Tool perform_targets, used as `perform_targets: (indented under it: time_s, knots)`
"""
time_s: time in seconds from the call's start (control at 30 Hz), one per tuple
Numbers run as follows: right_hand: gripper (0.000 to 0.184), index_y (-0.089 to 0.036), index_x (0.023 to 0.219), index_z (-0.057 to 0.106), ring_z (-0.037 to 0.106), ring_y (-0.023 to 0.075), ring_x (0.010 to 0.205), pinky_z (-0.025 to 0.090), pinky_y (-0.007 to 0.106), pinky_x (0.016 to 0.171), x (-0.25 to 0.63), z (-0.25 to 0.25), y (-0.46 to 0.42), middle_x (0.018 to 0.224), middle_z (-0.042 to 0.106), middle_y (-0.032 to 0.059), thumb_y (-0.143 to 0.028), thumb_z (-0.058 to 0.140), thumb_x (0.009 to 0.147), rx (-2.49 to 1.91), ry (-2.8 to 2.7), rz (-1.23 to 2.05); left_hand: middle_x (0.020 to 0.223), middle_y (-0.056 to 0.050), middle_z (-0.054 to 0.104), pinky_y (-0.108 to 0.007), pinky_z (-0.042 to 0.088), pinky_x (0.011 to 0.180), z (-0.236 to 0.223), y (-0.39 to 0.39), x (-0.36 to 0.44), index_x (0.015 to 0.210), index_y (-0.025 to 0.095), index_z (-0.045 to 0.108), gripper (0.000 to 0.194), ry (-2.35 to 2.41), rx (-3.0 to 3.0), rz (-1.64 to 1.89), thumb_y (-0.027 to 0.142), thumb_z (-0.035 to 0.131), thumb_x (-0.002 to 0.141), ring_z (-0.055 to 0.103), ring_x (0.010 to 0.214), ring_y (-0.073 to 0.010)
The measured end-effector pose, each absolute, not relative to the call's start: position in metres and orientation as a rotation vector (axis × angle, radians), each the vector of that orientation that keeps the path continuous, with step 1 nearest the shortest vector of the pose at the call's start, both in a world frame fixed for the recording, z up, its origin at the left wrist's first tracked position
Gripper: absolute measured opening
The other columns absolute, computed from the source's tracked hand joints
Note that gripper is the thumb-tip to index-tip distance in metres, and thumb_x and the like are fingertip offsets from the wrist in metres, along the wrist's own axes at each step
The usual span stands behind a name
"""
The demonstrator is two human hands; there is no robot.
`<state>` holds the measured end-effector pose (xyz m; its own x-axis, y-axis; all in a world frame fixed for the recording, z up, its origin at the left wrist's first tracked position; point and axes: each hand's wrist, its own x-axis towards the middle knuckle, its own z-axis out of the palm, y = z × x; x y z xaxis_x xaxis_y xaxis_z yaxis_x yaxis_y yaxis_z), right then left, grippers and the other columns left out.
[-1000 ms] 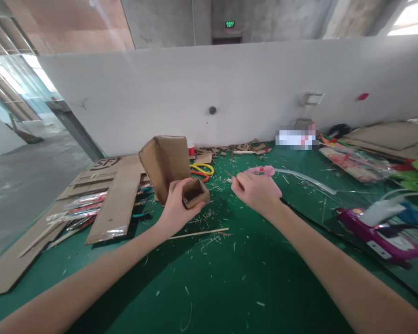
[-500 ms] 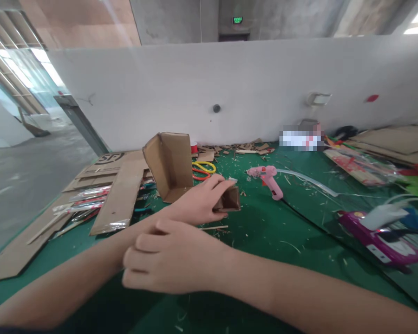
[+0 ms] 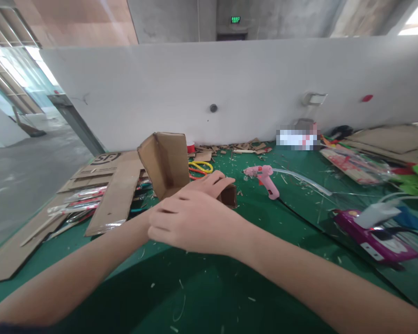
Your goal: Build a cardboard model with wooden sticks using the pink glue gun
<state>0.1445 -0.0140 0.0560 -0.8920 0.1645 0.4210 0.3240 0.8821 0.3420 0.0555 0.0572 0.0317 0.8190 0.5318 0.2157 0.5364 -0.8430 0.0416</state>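
My left hand point(image 3: 213, 182) is closed around a small open-ended cardboard box point(image 3: 231, 196), whose open end faces right; most of the box is behind the fingers. My right hand point(image 3: 193, 222) lies across my left wrist and the back of my left hand. Its fingers are curled and their tips are out of sight, so whether they hold anything is hidden. Behind my hands stands a larger folded cardboard piece point(image 3: 170, 160) with upright walls. A pink glue gun point(image 3: 265, 178) rests on the green table to the right, a clear tube-like length behind it.
Flat cardboard sheets point(image 3: 116, 190) and packaged tools point(image 3: 85, 197) lie at left. Cardboard scraps point(image 3: 230, 150) and yellow and orange loops point(image 3: 202, 167) are at the back. At right sit a purple power strip point(image 3: 372, 236) with cables and plastic-wrapped material point(image 3: 353, 162). Shavings litter the table point(image 3: 209, 297).
My right hand has left the area beside the glue gun and crossed leftward over my left wrist, then slid slightly up and right. My left hand has carried the small box to the right.
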Motion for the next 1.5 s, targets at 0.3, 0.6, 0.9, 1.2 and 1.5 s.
perform_targets:
  time_s: [0.3, 0.6, 0.9, 1.2, 1.5]
  knots:
    - [0.039, -0.027, 0.117, 0.062, 0.052, 0.0142, 0.111, 0.039, 0.031, 0.083, 0.098, 0.041, -0.031, 0.122, 0.062, -0.0027, -0.008, 0.031, 0.101, -0.163, -2.635, -0.562, 0.128, -0.012, 0.049, -0.035, 0.051, 0.087, 0.033, 0.042, 0.066, 0.135, 0.019, 0.039, 0.054, -0.613, -3.011, -0.303, 0.028, 0.059, 0.085, 0.055, 0.112, -0.0262]
    - [0.010, -0.017, 0.092, 0.064, 0.058, 0.0200, 0.084, 0.040, 0.034, 0.065, 0.170, 0.019, -0.022, 0.089, 0.067, 0.0039, -0.017, 0.054, 0.092, -0.754, -2.829, -0.383, 0.141, -0.010, 0.043, -0.042, 0.055, 0.089, 0.023, 0.060, 0.006, 0.140, 0.028, 0.033, 0.054, -1.145, -2.892, -0.592, 0.038, 0.054, 0.091, 0.056, 0.119, -0.0288]
    - [0.019, -0.015, 0.086, 0.064, 0.062, 0.0218, 0.080, 0.038, 0.033, 0.060, 0.184, -0.004, -0.019, 0.085, 0.067, 0.0057, 0.001, 0.054, 0.082, -1.179, -2.878, -0.397, 0.137, -0.014, 0.035, -0.048, 0.049, 0.103, 0.007, 0.069, -0.030, 0.144, 0.022, 0.026, 0.072, -1.346, -2.578, -0.942, 0.033, 0.063, 0.083, 0.050, 0.126, -0.0318]
    - [0.025, -0.017, 0.103, 0.062, 0.063, 0.0205, 0.081, 0.040, 0.031, 0.064, 0.211, -0.009, -0.011, 0.091, 0.067, 0.0052, -0.004, 0.059, 0.083, -1.252, -2.817, -0.308, 0.122, -0.010, 0.054, -0.048, 0.051, 0.096, 0.023, 0.078, -0.028, 0.128, 0.021, 0.040, 0.064, -1.505, -2.461, -1.412, 0.041, 0.072, 0.077, 0.058, 0.112, -0.0281]
    - [0.027, -0.015, 0.115, 0.062, 0.061, 0.0245, 0.097, 0.048, 0.038, 0.078, 0.212, -0.007, -0.009, 0.106, 0.067, 0.0101, -0.014, 0.051, 0.090, -1.228, -2.756, -0.148, 0.127, -0.009, 0.047, -0.058, 0.030, 0.111, 0.092, 0.079, -0.090, 0.124, 0.016, 0.045, 0.084, -1.381, -1.850, -1.421, 0.045, 0.085, 0.056, 0.039, 0.127, -0.0359]
